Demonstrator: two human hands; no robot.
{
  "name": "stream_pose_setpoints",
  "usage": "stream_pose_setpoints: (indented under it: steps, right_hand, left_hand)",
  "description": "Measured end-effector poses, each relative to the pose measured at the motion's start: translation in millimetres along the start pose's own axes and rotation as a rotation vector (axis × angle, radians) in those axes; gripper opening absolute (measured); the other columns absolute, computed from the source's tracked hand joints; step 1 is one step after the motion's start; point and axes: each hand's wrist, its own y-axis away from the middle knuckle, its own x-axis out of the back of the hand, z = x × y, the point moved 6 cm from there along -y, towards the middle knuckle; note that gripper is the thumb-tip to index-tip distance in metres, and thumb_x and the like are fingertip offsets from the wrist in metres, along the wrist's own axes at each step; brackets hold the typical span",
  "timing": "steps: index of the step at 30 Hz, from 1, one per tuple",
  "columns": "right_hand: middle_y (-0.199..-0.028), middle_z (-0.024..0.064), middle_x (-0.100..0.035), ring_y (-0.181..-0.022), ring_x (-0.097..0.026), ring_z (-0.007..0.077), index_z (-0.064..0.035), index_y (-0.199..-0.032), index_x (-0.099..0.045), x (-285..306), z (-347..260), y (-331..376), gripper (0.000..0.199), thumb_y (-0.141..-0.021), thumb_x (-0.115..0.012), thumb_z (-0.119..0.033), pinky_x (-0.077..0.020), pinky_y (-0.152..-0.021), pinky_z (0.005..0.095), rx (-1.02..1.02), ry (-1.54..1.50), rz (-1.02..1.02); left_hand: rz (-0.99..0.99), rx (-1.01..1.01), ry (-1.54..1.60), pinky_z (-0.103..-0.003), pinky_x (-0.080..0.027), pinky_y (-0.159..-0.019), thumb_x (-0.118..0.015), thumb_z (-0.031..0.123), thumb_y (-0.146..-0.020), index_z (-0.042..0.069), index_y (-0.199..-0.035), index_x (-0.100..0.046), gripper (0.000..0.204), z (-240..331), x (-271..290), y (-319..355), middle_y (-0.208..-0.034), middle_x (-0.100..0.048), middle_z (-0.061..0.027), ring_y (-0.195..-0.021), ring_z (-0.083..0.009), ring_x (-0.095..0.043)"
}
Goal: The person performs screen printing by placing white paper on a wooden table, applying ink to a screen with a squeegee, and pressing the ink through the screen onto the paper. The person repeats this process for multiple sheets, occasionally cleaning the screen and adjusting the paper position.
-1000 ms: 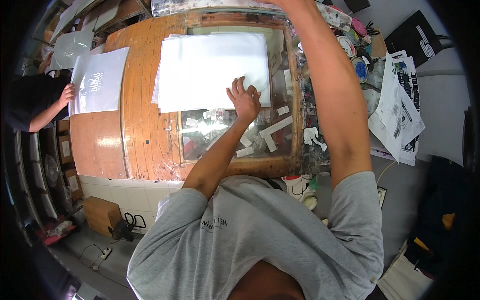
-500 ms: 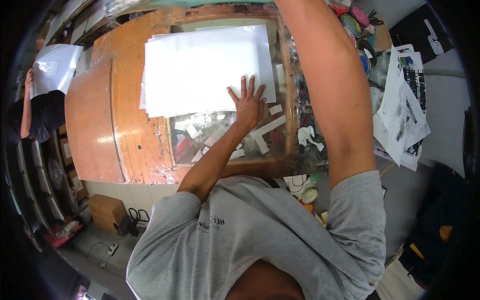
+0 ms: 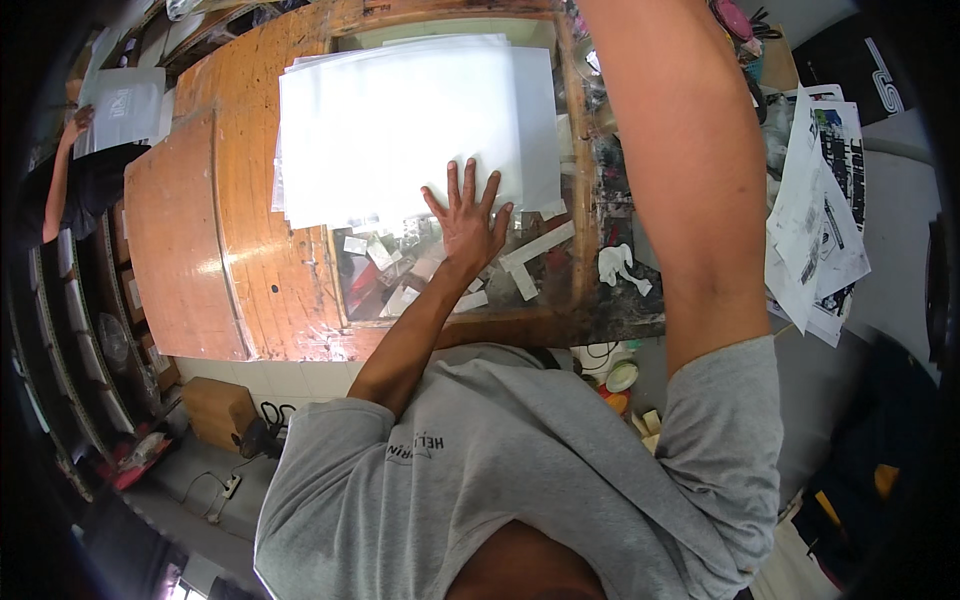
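A stack of white sheets point(image 3: 400, 130) lies on the framed glass panel of the wooden table, and some translucent edges stick out at its sides. Across the near edge of the stack rests my left hand point(image 3: 468, 222), palm down with its fingers spread. My right forearm point(image 3: 690, 150) reaches up past the top of the picture, so the hand at its end is out of sight. Several white strips of tape or paper point(image 3: 540, 247) show at the glass near my left wrist.
At the far left another person's hand point(image 3: 78, 122) holds a translucent sheet point(image 3: 125, 108) beside shelves. A crumpled white cloth or tissue point(image 3: 622, 268) lies on the stained right side of the table. Printed papers point(image 3: 815, 220) hang at the right, and a brown box point(image 3: 218, 412) sits low left.
My left hand has slid a little to the left along the stack's near edge. The topmost sheets now sit slightly askew. The other person's sheet has moved up and away.
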Motion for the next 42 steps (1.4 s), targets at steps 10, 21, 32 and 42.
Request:
stream_pose_setpoints:
  steps: [10, 21, 32, 42]
  right_hand:
    - [-0.085, 0.0268, -0.07, -0.078, -0.068, 0.0353, 0.0089, -0.085, -0.073, -1.5, -19.1, 22.4, 0.074, -0.099, -0.046, -0.059, -0.0522, -0.073, 0.0496, -0.184, -0.034, -0.058]
    - [-0.071, 0.0208, -0.069, -0.069, -0.071, 0.0367, -0.0044, -0.085, -0.071, -127.3, -53.4, 141.6, 0.066, -0.091, -0.055, -0.068, -0.0547, -0.067, 0.0488, -0.055, -0.005, 0.123]
    - [-0.102, 0.0077, -0.066, -0.104, -0.062, 0.03, -0.0138, -0.122, -0.063, -293.6, -46.0, 251.4, 0.043, -0.08, -0.063, -0.001, -0.0414, -0.085, 0.0527, -0.163, -0.087, -0.171]
    - [-0.103, 0.0069, -0.066, -0.105, -0.061, 0.0252, -0.0172, -0.122, -0.065, -325.9, -24.8, 220.9, 0.041, -0.081, -0.063, -0.009, -0.0388, -0.09, 0.0564, -0.051, 0.146, 0.075]
  left_hand:
    - [0.015, -0.023, -0.006, -0.076, 0.0, -0.114, -0.056, 0.036, -0.1, 0.018, -0.143, -0.056, 0.046, 5.9, -0.4, 12.1, -0.161, -0.031, -0.0134, -0.154, -0.0369, -0.017]
    - [0.525, 0.361, 1.561, -0.044, -0.026, -0.12, -0.068, 0.02, -0.096, 0.005, -0.136, -0.051, 0.046, -15.1, 184.2, 14.1, -0.137, -0.058, -0.0094, -0.132, -0.026, -0.05]
    - [0.178, 1.211, 1.893, -0.069, -0.025, -0.111, -0.06, 0.028, -0.091, 0.007, -0.123, -0.05, 0.039, -77.1, 46.0, 76.0, -0.121, -0.043, -0.0116, -0.123, -0.0262, -0.045]
    - [0.217, 1.248, 1.802, -0.066, -0.033, -0.104, -0.053, 0.017, -0.088, 0.012, -0.088, -0.054, 0.005, -82.6, 32.5, 77.8, -0.102, -0.052, -0.0073, -0.114, -0.0271, -0.051]
